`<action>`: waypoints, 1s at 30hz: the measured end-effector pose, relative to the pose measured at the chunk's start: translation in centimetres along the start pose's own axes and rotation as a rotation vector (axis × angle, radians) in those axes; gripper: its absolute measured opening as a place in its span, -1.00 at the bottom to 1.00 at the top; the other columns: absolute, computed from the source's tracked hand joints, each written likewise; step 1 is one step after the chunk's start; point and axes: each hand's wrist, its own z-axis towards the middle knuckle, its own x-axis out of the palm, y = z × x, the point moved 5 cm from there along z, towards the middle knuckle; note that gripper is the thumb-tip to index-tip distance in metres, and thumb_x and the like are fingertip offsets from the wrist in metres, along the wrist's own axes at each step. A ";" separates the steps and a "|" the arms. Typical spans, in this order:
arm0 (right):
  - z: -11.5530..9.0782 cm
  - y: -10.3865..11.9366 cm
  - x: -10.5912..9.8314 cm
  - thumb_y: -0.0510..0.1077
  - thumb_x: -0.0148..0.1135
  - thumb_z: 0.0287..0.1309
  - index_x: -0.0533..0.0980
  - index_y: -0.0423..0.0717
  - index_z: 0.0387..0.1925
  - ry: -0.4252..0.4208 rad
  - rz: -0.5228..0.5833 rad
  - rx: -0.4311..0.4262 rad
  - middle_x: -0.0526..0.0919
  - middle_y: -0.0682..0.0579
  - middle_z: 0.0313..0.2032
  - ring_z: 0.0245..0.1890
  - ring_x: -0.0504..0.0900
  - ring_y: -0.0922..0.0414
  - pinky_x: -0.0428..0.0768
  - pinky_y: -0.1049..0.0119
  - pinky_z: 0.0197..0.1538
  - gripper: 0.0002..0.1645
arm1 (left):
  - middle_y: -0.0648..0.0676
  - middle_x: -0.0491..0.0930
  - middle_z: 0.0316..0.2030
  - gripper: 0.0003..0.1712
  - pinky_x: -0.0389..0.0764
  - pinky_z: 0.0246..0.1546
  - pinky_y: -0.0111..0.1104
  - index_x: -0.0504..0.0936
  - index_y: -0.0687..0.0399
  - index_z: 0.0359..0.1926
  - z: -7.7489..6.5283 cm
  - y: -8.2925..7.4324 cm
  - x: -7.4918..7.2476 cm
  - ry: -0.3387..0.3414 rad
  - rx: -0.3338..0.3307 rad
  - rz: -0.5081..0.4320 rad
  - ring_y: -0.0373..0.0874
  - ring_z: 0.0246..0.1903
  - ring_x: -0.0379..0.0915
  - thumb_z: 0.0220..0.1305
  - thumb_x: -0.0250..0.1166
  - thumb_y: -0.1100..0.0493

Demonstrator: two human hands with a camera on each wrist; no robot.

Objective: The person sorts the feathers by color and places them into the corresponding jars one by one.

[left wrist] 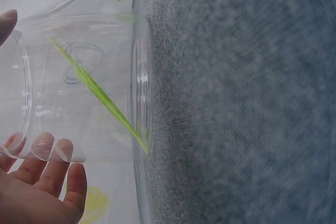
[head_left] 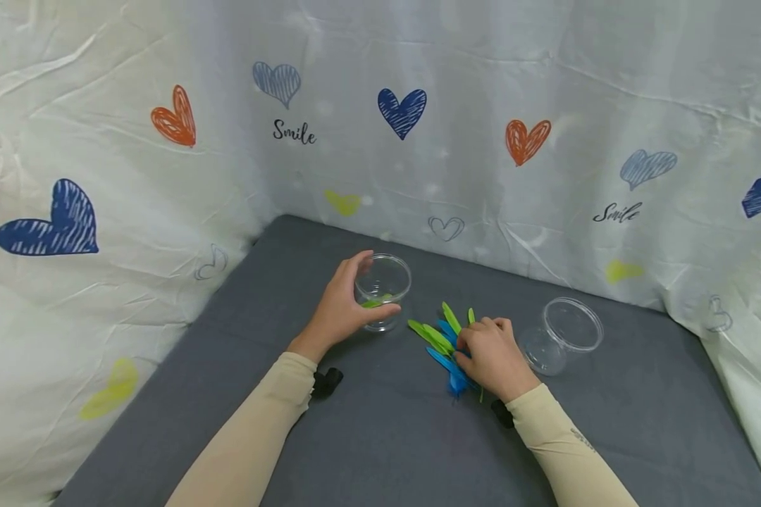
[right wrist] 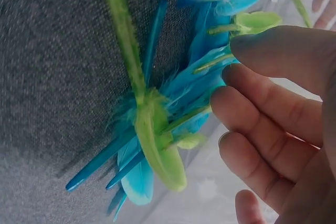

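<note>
My left hand (head_left: 345,303) holds a clear plastic cup (head_left: 383,278) upright on the grey cloth, thumb on the near side and fingers around the far side. Inside it leans a green feather (left wrist: 97,90), slanting down to the base in the left wrist view. My right hand (head_left: 491,352) is over a loose pile of green and blue feathers. In the right wrist view its thumb and index fingertips pinch the quill of a green feather (right wrist: 212,64). Around it lie blue feathers (right wrist: 202,30) and another green feather (right wrist: 157,145); the hand hides part of the pile.
A second clear cup (head_left: 573,324) stands to the right, just beyond my right hand. Grey cloth (head_left: 380,436) covers the table. White curtains (head_left: 456,56) printed with hearts hang behind it and along its sides.
</note>
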 end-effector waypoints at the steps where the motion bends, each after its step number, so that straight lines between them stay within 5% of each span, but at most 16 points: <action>1: 0.0 0.0 0.0 -0.17 0.56 0.24 0.69 0.05 -0.45 -0.004 -0.003 0.000 0.64 0.16 -0.46 -0.35 0.44 0.14 0.46 -0.17 0.17 -0.81 | 0.04 0.27 0.59 0.32 0.41 0.53 0.16 0.10 -0.33 0.71 0.0 0.0 0.0 0.001 0.002 -0.001 0.00 0.60 0.24 0.09 0.65 -0.38; 24: 0.3 0.5 0.4 -0.20 0.52 0.26 0.50 0.13 -0.68 0.052 -0.009 0.025 0.48 0.21 -0.60 -0.43 0.34 0.16 0.46 -0.15 0.13 -0.54 | 0.04 0.26 0.59 0.30 0.41 0.54 0.17 0.11 -0.31 0.71 -0.2 0.1 0.1 0.007 -0.005 -0.014 -0.02 0.61 0.24 0.09 0.65 -0.38; 30: 0.3 0.7 -0.2 -0.28 0.44 0.26 0.42 0.14 -0.74 0.005 -0.016 0.002 0.37 0.21 -0.66 -0.47 0.29 0.17 0.46 -0.11 0.05 -0.46 | 0.04 0.27 0.58 0.30 0.43 0.53 0.15 0.12 -0.30 0.70 -0.1 0.0 0.0 0.005 -0.005 -0.012 0.00 0.59 0.25 0.09 0.65 -0.38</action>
